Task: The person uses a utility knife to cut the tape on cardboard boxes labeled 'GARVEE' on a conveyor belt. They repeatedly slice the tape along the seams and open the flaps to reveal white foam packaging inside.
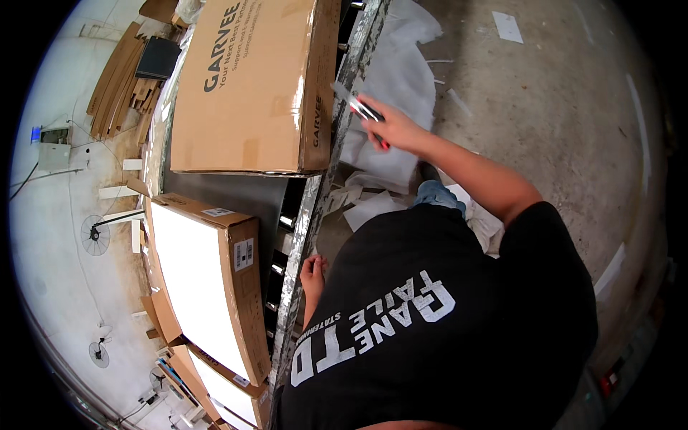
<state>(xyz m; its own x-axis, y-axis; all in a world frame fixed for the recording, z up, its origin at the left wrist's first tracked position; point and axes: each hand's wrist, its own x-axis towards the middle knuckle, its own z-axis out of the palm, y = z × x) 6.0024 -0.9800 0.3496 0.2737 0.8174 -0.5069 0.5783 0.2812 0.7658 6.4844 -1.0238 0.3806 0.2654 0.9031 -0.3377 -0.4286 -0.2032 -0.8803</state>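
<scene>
In my right hand (394, 130) is a utility knife (368, 110) with a black and red handle, my fingers wrapped round it. Its silver blade points up and left, toward the side of a large brown carton (244, 107). Whether the blade touches the carton or the rail beside it, I cannot tell. My left hand (313, 274) hangs low by the scuffed metal rail (309, 208), fingers curled in with nothing visible in them. The carton is closed, with shiny tape along its edge, and lies on the conveyor.
Nearer along the conveyor rest more cartons (244, 287) with bright white tops. Rollers (278, 269) show beside the rail. White foam sheeting (401, 72) and paper scraps (373, 211) litter the floor at right. Flat cardboard (111, 82) leans at far left, near wall fans (95, 235).
</scene>
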